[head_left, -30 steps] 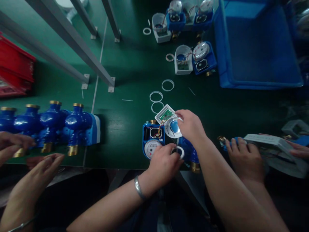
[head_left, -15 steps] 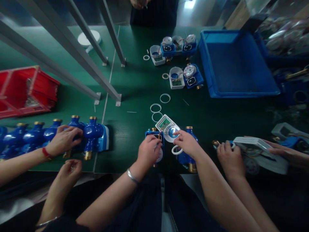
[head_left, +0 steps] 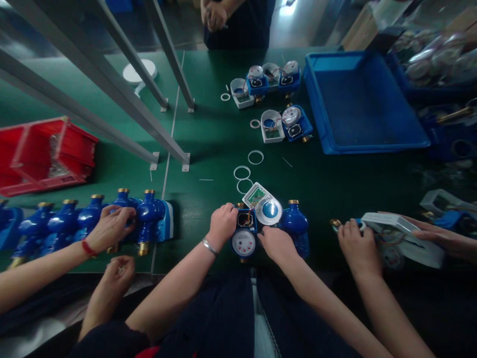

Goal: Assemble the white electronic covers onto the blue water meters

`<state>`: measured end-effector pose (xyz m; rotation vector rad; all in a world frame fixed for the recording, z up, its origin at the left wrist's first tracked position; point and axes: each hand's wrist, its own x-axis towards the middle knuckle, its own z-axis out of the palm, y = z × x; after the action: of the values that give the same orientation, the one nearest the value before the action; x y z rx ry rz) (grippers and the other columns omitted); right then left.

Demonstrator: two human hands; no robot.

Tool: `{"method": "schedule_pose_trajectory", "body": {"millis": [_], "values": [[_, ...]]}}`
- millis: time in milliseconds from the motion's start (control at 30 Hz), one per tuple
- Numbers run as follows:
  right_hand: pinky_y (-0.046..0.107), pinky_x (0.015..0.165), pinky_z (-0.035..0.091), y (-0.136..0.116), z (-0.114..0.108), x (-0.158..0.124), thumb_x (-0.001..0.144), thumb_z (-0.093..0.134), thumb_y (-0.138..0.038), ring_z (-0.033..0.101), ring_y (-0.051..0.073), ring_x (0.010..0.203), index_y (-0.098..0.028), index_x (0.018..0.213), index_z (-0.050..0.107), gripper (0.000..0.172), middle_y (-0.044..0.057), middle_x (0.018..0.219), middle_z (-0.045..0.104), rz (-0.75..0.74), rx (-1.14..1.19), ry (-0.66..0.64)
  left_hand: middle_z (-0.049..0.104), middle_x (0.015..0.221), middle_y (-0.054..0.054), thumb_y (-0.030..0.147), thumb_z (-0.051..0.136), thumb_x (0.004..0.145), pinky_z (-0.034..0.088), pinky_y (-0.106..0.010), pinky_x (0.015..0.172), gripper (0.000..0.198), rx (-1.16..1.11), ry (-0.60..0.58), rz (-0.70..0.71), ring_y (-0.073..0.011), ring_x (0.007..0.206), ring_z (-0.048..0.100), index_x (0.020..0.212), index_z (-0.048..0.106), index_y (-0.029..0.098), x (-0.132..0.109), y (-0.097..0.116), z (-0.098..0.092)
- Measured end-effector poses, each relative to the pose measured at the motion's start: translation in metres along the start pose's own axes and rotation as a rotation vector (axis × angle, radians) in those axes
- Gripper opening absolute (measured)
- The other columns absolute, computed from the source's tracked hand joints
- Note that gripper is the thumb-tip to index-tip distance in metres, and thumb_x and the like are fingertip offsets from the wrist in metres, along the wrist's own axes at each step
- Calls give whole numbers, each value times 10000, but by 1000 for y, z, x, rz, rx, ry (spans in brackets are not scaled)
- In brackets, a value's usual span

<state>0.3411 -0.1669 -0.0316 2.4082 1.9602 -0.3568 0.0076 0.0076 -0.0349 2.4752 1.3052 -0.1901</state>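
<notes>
Green matting covers our bench (head_left: 208,144), with grey frame struts (head_left: 112,94) slanting in from ten o'clock and a blue tray (head_left: 357,104) at two o'clock. Our water meter (head_left: 244,233) sits at the near edge, dead centre, dial face up, its open white cover (head_left: 265,206) hinged back at one o'clock, circuit board showing, beside the meter's blue body (head_left: 296,226). Our left hand (head_left: 222,221) is wrapped around the meter's left flank at nine o'clock of the dial; our right hand (head_left: 278,244) presses its fingertips in at four o'clock, curled, but we cannot tell whether it pinches anything. Three white rings (head_left: 242,173) lie loose at twelve o'clock. We judge the meter heavy and stiff, brass-ended, best gripped by the body; the cover and its thin wires look fragile, so keep clear of them. Since half a second ago, our right hand has dropped from the cover down to the dial's lower edge, the white ring it carried is no longer in sight, and our left has slid off the dial to the side. Co-workers' hands work a row of blue meters (head_left: 122,216) at nine o'clock and a grey housing (head_left: 402,238) at three o'clock.
</notes>
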Motion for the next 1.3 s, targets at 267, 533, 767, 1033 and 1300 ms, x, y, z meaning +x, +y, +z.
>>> {"method": "schedule_pose_trajectory", "body": {"millis": [267, 533, 767, 1033, 1300], "values": [[627, 786, 358, -3, 2, 1, 843, -120, -159, 259, 425, 1283, -70, 1110, 566, 742, 222, 1158, 542, 33, -332, -78, 562, 932, -107, 98, 343, 856, 451, -284, 696, 216, 49, -85, 88, -189, 841, 553, 910, 552, 118, 4, -1, -3], [671, 825, 327, -1, 7, -1, 873, -28, -143, 204, 432, 1309, -10, 1142, 543, 646, 236, 1234, 490, 21, -275, -52, 585, 884, -98, 133, 328, 881, 461, -283, 729, 246, -14, -71, 57, -171, 807, 566, 875, 574, 118, 3, -11, 3], [649, 841, 326, 0, 8, -2, 865, 17, -107, 236, 411, 1303, -4, 1139, 557, 614, 246, 1249, 483, 17, -315, -65, 559, 955, -68, 192, 413, 868, 459, -278, 820, 233, -121, -33, 71, -153, 915, 519, 820, 639, 159, 7, -17, 2], [645, 872, 318, 2, 4, -2, 849, 50, -85, 283, 386, 1289, -32, 1119, 593, 609, 216, 1222, 523, -15, -297, -73, 567, 885, -60, 126, 427, 839, 451, -309, 812, 212, -179, -89, 236, -163, 854, 511, 746, 615, 157, 8, -20, -12], [619, 770, 379, 8, 7, -2, 866, 49, -109, 310, 449, 1251, 12, 1231, 501, 594, 271, 1250, 482, -52, -343, -101, 538, 883, -35, 171, 403, 870, 462, -240, 772, 225, -350, -87, 82, -111, 846, 515, 743, 589, 171, 3, -21, -16]]}}
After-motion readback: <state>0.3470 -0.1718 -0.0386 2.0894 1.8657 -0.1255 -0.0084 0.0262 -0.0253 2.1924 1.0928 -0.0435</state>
